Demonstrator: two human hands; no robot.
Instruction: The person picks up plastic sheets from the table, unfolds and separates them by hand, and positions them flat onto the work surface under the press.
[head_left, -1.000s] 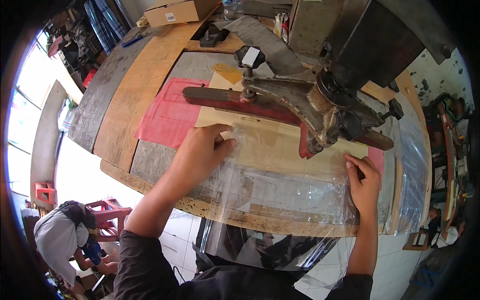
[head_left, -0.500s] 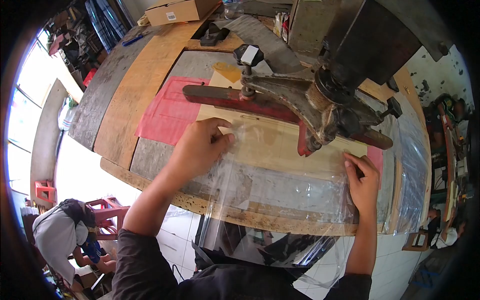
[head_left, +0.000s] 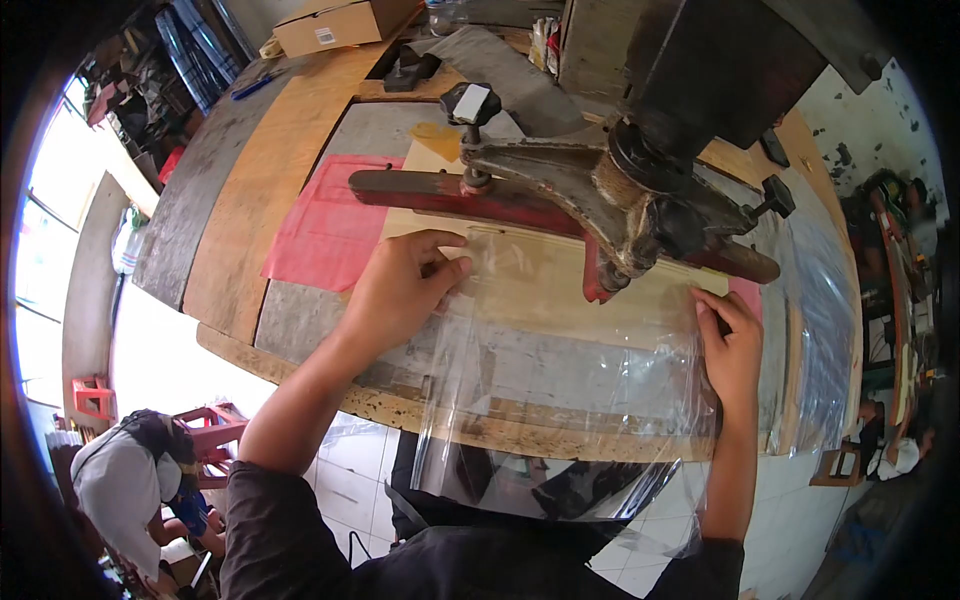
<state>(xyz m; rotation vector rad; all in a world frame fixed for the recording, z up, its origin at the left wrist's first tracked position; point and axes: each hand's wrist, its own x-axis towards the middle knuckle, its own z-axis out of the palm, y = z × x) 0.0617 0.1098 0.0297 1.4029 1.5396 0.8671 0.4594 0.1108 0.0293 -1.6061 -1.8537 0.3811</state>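
Observation:
A clear plastic sheet (head_left: 570, 400) lies over the front of the worktable and hangs past its edge. My left hand (head_left: 405, 285) pinches its upper left corner between thumb and fingers. At the right edge of the sheet, my right hand (head_left: 730, 335) is closed on the plastic, thumb near the forefinger. Beneath the plastic is a pale yellow board (head_left: 560, 290), with a red sheet (head_left: 320, 230) to its left. Just beyond both hands, the long bar of a metal press (head_left: 520, 200) stands across the board.
A cardboard box (head_left: 330, 28) and a blue pen (head_left: 251, 87) are at the back left. More clear plastic (head_left: 820, 340) lies on the right side. Another person (head_left: 130, 480) is low at the left, near a red stool (head_left: 215, 435).
The view has shifted slightly, so the press and table appear a little farther left. Both hands keep their grip on the plastic, with little movement over the board.

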